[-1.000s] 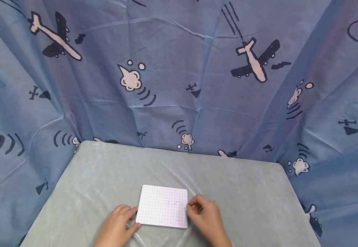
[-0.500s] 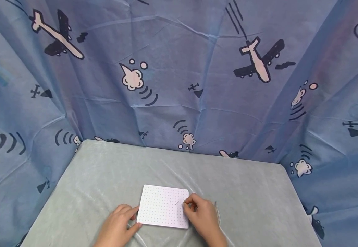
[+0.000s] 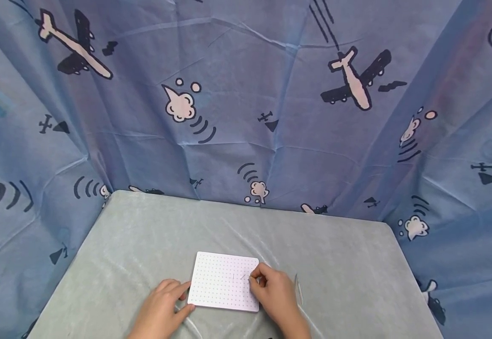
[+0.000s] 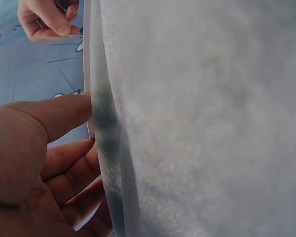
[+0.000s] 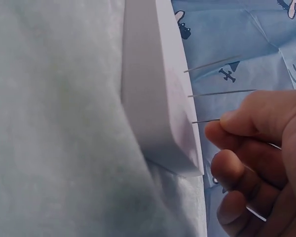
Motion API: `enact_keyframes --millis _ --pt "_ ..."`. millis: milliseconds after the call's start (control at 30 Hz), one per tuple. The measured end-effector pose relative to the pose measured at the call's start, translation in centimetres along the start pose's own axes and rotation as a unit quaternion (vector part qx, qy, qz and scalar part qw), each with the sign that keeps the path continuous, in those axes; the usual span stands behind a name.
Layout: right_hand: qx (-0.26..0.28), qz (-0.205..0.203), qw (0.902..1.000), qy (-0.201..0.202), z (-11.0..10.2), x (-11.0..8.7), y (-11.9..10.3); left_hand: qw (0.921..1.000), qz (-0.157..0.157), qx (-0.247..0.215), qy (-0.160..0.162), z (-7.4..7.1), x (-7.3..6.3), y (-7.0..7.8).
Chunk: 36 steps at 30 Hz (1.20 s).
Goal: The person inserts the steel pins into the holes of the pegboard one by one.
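A white board [image 3: 218, 287] with a grid of small dots or holes lies flat on the cloth. My left hand [image 3: 161, 306] holds its near left corner, index finger at the left side and thumb at the front edge. Over the board's right part, my right hand [image 3: 274, 289] pinches a thin metal pin [image 5: 206, 121] between thumb and index finger. That pin's tip meets the board's face; whether it sits in a hole cannot be told. Two other thin pins, one upper [image 5: 212, 64] and one middle [image 5: 222, 93], stand up from the board beside it.
Several thin metal pieces [image 3: 299, 289] lie on the grey-green cloth [image 3: 347, 268] just right of my right hand. A blue curtain [image 3: 229, 108] printed with airplanes hangs behind and around the table.
My right hand has moved left from the board's right edge to over its surface, bringing the pin to the board. The loose metal pieces have come into view. My left hand stays put.
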State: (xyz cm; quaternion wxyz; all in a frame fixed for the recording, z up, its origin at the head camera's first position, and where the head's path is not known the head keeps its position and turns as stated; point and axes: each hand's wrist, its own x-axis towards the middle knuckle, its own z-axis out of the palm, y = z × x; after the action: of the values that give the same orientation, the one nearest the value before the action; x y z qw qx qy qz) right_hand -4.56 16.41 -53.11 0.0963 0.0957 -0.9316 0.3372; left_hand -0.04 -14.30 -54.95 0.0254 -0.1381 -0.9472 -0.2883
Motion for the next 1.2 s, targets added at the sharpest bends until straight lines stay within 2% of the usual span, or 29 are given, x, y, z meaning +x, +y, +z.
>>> enact_keyframes --millis 333,533,833,1200 --pt "0.011 0.027 0.9991 -0.031 -0.7 0.3 -0.4 1.0 0.005 -0.001 0.006 0.0 0.0 0.2" --pt "0.019 0.077 0.9959 -0.044 -2.0 -0.2 -0.3 1.0 -0.003 0.001 -0.004 -0.1 0.0 0.3" --pt "-0.039 0.093 0.9947 0.022 -3.2 -0.9 1.8 0.9998 -0.007 -0.001 -0.017 -0.2 0.0 0.1" --pt "-0.104 0.15 0.983 0.023 -5.4 -1.6 4.8 0.9998 -0.003 -0.004 -0.017 -0.2 0.0 0.0"
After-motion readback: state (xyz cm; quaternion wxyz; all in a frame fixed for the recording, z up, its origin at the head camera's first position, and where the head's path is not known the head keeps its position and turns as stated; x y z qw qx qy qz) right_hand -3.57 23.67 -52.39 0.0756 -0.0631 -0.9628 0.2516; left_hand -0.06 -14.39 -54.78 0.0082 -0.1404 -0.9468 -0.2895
